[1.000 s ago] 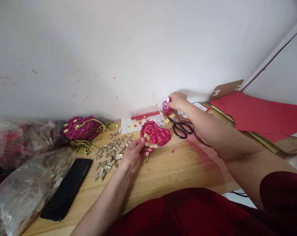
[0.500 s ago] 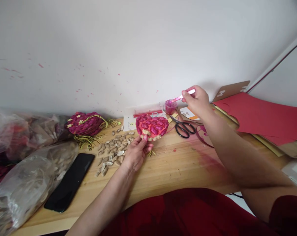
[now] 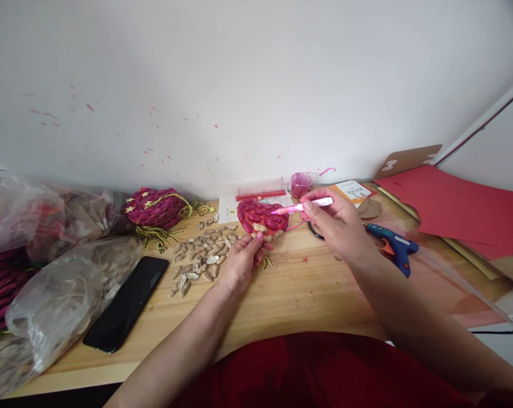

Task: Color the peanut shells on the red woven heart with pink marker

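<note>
My left hand [image 3: 242,262] pinches the lower edge of a red heart-shaped piece [image 3: 262,216] covered with magenta-painted shells, holding it tilted above the wooden table [image 3: 307,294]. My right hand [image 3: 336,222] grips a pink-tipped brush [image 3: 302,207] whose tip touches the heart's right side. A small cup of magenta paint [image 3: 300,184] stands by the wall behind. Loose unpainted shells [image 3: 199,262] lie scattered left of my left hand.
A finished magenta shell ornament with gold stars [image 3: 154,207] lies at the back left. A black phone [image 3: 123,303] and plastic bags of shells [image 3: 64,300] sit at the left. A blue glue gun [image 3: 393,245], red paper sheets [image 3: 456,209] and scissors partly behind my right hand lie to the right.
My right hand lifted the brush out of the paint cup and brought it left and down to the heart. The left hand kept holding the heart.
</note>
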Tool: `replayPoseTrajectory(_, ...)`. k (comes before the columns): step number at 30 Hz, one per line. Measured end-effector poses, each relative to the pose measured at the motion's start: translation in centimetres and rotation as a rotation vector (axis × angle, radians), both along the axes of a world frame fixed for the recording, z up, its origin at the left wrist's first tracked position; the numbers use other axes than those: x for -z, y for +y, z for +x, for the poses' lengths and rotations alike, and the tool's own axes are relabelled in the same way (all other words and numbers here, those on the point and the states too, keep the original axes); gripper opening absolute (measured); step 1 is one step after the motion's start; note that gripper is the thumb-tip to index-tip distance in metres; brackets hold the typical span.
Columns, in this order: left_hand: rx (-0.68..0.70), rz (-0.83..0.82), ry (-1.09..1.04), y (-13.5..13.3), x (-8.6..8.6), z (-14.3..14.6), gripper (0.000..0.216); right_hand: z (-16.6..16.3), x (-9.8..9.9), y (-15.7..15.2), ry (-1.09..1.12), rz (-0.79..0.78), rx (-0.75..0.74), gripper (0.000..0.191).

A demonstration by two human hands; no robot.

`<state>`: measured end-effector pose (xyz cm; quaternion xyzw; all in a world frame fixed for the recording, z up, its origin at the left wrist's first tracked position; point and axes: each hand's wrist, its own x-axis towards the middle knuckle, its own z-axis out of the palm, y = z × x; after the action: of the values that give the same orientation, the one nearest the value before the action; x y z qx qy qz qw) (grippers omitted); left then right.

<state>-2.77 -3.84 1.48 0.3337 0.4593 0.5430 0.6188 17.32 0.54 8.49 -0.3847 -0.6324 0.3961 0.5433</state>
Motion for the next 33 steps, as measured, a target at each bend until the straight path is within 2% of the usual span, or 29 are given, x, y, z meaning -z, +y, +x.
replayPoseTrajectory(4, 0.011, 0.112, 0.213, 0.0, 0.7, -0.1, 0.051, -1.0, 1.0, -0.8, -0.113, 0.115, 0.062, 0.021)
replayPoseTrajectory(9, 0.008, 0.190, 0.355, -0.3, 0.4, 0.1, 0.041, -1.4, 1.8, -1.9, -0.319, 0.425, 0.051, 0.001)
replayPoseTrajectory(12, -0.032, 0.254, 0.445, -0.4, 0.1, 0.2, 0.032, -1.3, 2.1, -2.0, -0.372, 0.544, 0.047, 0.003)
replayPoseTrajectory(17, -0.067, 0.328, 0.526, -0.6, 0.1, 0.3, 0.020, -1.2, 2.3, -1.9, -0.384, 0.562, 0.063, 0.004)
replayPoseTrajectory(22, -0.079, 0.368, 0.587, -0.8, 0.1, 0.4, 0.017, -1.5, 2.3, -2.1, -0.391, 0.586, 0.020, 0.004)
replayPoseTrajectory(33, -0.085, 0.379, 0.725, -1.0, -0.4, 0.6, 0.018, -1.1, 1.4, -2.4, -0.325, 0.473, 0.041, 0.006)
